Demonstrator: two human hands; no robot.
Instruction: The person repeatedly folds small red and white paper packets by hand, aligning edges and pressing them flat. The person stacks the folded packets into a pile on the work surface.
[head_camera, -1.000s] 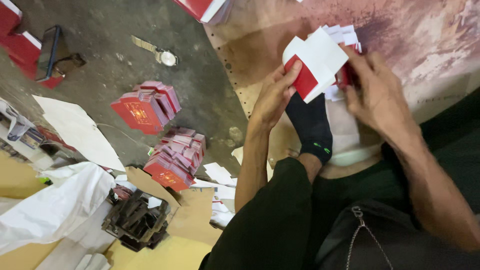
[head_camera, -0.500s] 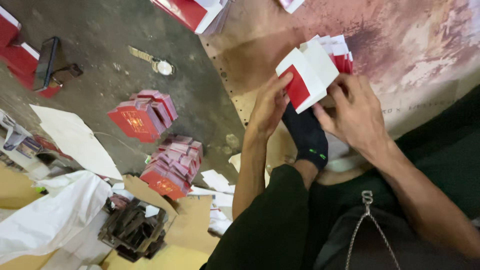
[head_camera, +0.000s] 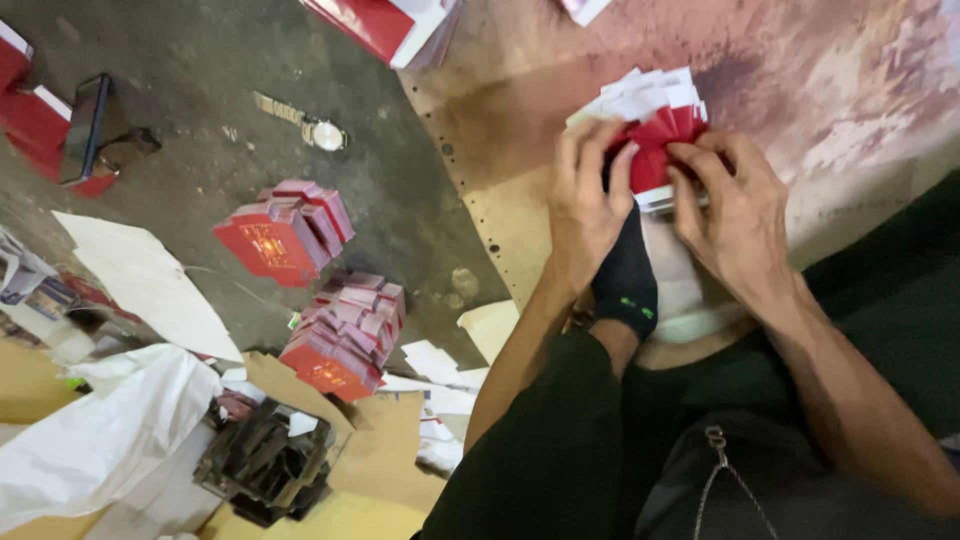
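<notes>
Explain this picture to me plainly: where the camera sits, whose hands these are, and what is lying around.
The camera is worn on a person's head and looks down, so you see their own arms. There is no machine here. The left hand and right hand together grip a fanned stack of red and white cards above a black sock. On the grey floor to the left lie two bundles of red boxes, a wristwatch, a white sheet and pieces of brown cardboard.

Red-and-white cards (head_camera: 655, 130); black sock (head_camera: 625, 280); red box stacks (head_camera: 285, 230).
</notes>
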